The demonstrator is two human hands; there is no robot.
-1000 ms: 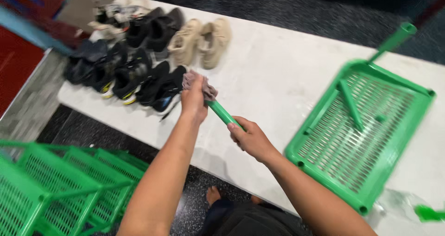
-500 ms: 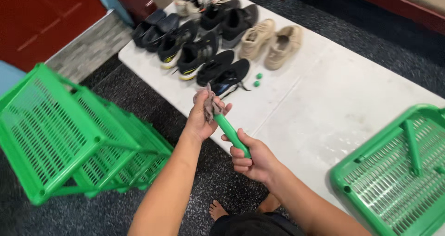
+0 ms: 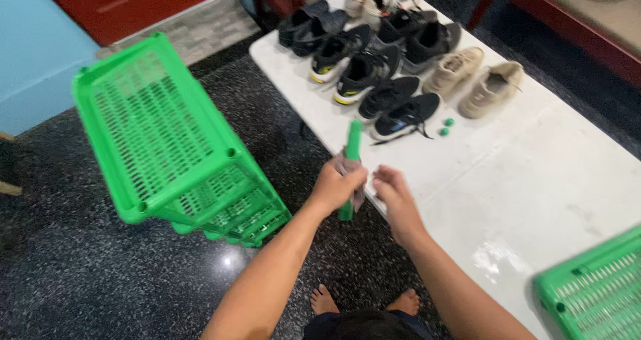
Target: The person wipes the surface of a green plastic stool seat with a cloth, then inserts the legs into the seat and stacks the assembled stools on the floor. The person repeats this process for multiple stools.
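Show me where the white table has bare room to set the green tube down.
Bare tabletop lies between the beige shoes, the right hand and the green tray. The far end is crowded with dark shoes.

My one head camera looks steeply down from close above my forearms, facing the white table's (image 3: 534,173) near left edge and dark floor (image 3: 60,266) beside it.

A home entryway: paired shoes (image 3: 394,80) line a white table (image 3: 534,180).
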